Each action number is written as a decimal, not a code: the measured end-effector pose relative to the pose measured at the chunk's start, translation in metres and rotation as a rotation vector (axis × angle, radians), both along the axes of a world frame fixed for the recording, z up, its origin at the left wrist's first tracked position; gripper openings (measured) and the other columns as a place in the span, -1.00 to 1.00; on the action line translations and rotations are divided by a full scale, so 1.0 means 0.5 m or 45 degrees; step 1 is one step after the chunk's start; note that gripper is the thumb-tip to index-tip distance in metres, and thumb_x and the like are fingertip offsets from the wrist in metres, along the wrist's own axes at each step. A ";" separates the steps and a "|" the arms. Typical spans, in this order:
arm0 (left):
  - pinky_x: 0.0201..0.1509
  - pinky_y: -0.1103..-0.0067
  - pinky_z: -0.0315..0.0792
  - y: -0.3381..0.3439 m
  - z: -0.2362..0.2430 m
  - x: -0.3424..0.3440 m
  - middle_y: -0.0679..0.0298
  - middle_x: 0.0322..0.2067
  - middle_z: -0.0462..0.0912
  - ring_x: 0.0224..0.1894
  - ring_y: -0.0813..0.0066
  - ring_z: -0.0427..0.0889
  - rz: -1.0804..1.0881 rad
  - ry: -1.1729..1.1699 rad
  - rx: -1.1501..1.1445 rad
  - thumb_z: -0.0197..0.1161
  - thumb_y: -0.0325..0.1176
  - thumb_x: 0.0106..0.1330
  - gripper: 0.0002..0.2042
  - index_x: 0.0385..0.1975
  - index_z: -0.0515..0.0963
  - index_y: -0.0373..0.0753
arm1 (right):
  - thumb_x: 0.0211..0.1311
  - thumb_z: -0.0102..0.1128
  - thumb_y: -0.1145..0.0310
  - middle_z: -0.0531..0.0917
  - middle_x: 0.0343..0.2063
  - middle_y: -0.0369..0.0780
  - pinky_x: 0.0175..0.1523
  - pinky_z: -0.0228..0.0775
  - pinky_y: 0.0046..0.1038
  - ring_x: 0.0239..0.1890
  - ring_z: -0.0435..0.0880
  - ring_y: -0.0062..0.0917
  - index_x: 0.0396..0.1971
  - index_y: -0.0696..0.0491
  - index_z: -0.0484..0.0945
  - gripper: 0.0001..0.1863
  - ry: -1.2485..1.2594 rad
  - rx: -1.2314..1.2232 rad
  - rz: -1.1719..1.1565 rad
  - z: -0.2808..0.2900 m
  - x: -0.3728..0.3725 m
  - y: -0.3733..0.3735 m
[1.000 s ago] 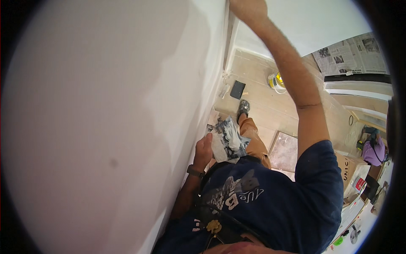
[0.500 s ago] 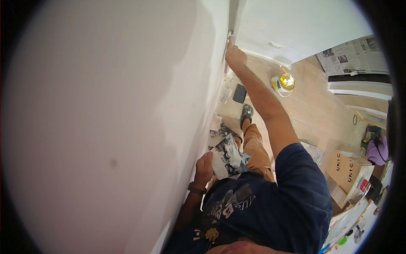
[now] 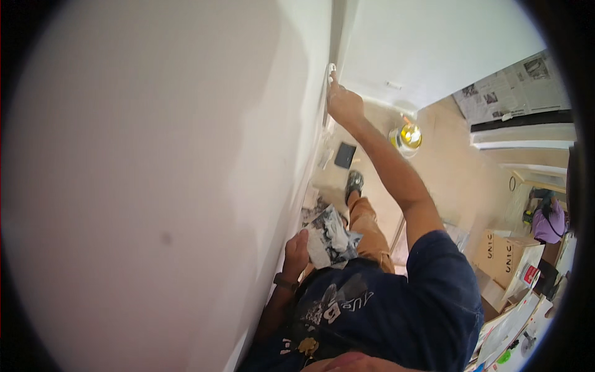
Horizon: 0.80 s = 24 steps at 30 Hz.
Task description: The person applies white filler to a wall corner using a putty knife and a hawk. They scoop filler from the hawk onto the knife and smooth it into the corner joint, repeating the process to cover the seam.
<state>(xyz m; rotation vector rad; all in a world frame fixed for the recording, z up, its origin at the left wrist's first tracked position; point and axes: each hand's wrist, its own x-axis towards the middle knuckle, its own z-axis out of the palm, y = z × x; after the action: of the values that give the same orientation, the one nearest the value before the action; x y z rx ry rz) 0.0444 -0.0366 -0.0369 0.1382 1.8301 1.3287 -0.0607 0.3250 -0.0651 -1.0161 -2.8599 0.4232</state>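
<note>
My left hand grips the edge of a flat, putty-smeared board in front of my waist, close to the wall. A thick mound of white putty lies on that board. My right arm reaches far forward, and my right hand is at the inner corner where the large white wall meets a recessed strip. Its index finger points forward while the other fingers curl in. White material shows at the fingertip; whether a small tool is in the hand is hidden.
A bucket with a yellow inside stands on the floor beyond my right arm. A dark flat pad lies near the wall base. Newspaper sheets cover a surface at right. Cardboard boxes and a person in purple are farther right.
My right hand has come nearer along the corner, lower in the picture, with the white material at its fingertip. The view has shifted slightly; my left hand still holds the board.
</note>
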 end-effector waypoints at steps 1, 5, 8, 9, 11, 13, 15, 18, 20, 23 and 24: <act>-0.40 0.60 0.21 0.011 0.009 -0.005 0.42 -0.62 0.30 -0.48 0.67 0.24 -0.013 -0.002 0.015 -0.13 -0.26 0.41 -0.66 -0.57 0.36 -0.33 | 0.13 -0.13 0.37 0.59 -0.51 -0.08 -0.44 0.47 -0.26 -0.53 0.61 -0.28 0.22 0.22 0.05 -0.38 0.095 0.044 -0.023 0.047 0.007 0.008; -0.37 0.62 0.26 0.007 -0.001 0.000 0.38 -0.57 0.41 -0.46 0.67 0.32 0.021 -0.015 0.124 -0.13 -0.24 0.41 -0.65 -0.52 0.42 -0.35 | 0.13 -0.09 0.35 0.60 -0.53 -0.08 -0.50 0.46 -0.28 -0.58 0.60 -0.25 0.17 0.26 0.13 -0.42 0.470 0.285 -0.004 0.230 -0.012 0.028; -0.37 0.64 0.27 -0.003 -0.022 -0.001 0.39 -0.56 0.43 -0.46 0.69 0.34 0.019 -0.079 0.189 -0.13 -0.23 0.41 -0.65 -0.49 0.44 -0.35 | 0.07 -0.06 0.37 0.57 -0.57 -0.09 -0.52 0.45 -0.24 -0.61 0.58 -0.27 0.18 0.23 0.12 -0.38 0.668 0.481 0.027 0.357 -0.023 0.043; -0.37 0.65 0.28 0.003 -0.003 -0.003 0.39 -0.55 0.43 -0.46 0.70 0.34 0.006 -0.053 0.177 -0.13 -0.22 0.42 -0.65 -0.48 0.45 -0.34 | 0.06 -0.07 0.38 0.57 -0.58 -0.09 -0.52 0.45 -0.24 -0.61 0.58 -0.26 0.18 0.24 0.12 -0.38 0.642 0.535 0.021 0.391 -0.025 0.049; -0.37 0.66 0.28 0.009 0.015 -0.004 0.40 -0.55 0.44 -0.46 0.71 0.34 0.009 -0.032 0.191 -0.13 -0.21 0.42 -0.65 -0.47 0.46 -0.34 | 0.05 -0.09 0.41 0.58 -0.59 -0.10 -0.53 0.44 -0.23 -0.62 0.58 -0.26 0.17 0.26 0.12 -0.38 0.593 0.640 0.012 0.455 -0.037 0.064; -0.37 0.67 0.28 0.012 0.023 -0.005 0.40 -0.55 0.44 -0.46 0.71 0.34 0.032 -0.043 0.231 -0.13 -0.20 0.42 -0.65 -0.46 0.46 -0.35 | 0.06 -0.06 0.39 0.59 -0.58 -0.08 -0.51 0.44 -0.25 -0.59 0.59 -0.25 0.17 0.28 0.11 -0.38 0.563 0.763 0.013 0.506 -0.044 0.079; -0.37 0.67 0.28 0.016 0.029 -0.004 0.40 -0.55 0.44 -0.46 0.71 0.35 0.043 -0.041 0.240 -0.13 -0.21 0.42 -0.65 -0.46 0.46 -0.35 | 0.05 -0.07 0.41 0.59 -0.60 -0.06 -0.53 0.44 -0.27 -0.60 0.60 -0.26 0.01 0.29 0.22 -0.52 0.572 0.835 0.019 0.545 -0.056 0.093; -0.36 0.66 0.29 0.015 0.035 -0.005 0.39 -0.55 0.44 -0.45 0.70 0.36 0.041 -0.062 0.245 -0.13 -0.21 0.42 -0.65 -0.46 0.46 -0.35 | 0.02 -0.10 0.46 0.58 -0.63 -0.06 -0.55 0.45 -0.28 -0.61 0.61 -0.26 -0.15 0.30 0.33 -0.65 0.534 0.752 0.009 0.567 -0.078 0.086; -0.35 0.65 0.30 0.006 0.026 -0.006 0.38 -0.54 0.45 -0.45 0.70 0.37 0.033 -0.064 0.241 -0.14 -0.22 0.42 -0.65 -0.46 0.46 -0.35 | 0.03 -0.12 0.44 0.59 -0.58 -0.08 -0.49 0.45 -0.24 -0.57 0.60 -0.24 0.17 0.30 0.09 -0.37 0.367 0.548 -0.033 0.560 -0.082 0.059; -0.36 0.63 0.29 0.009 -0.001 -0.002 0.37 -0.55 0.45 -0.45 0.68 0.38 0.002 -0.054 0.262 -0.14 -0.22 0.42 -0.65 -0.48 0.45 -0.35 | 0.04 -0.15 0.45 0.61 -0.56 -0.05 -0.46 0.46 -0.24 -0.52 0.62 -0.23 0.18 0.34 0.05 -0.36 0.272 0.490 -0.011 0.490 -0.059 0.059; -0.37 0.63 0.29 0.012 0.014 -0.002 0.37 -0.56 0.45 -0.46 0.67 0.37 0.013 -0.052 0.258 -0.14 -0.22 0.42 -0.65 -0.49 0.44 -0.35 | 0.04 -0.14 0.44 0.60 -0.57 -0.06 -0.46 0.45 -0.23 -0.54 0.61 -0.22 0.17 0.31 0.08 -0.38 0.214 0.477 0.016 0.470 -0.052 0.056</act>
<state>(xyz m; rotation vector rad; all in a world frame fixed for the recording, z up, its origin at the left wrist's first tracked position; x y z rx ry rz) 0.0434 -0.0304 -0.0298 0.2080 1.6617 1.5125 -0.0865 0.3528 0.1699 -0.8486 -2.6543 -0.0296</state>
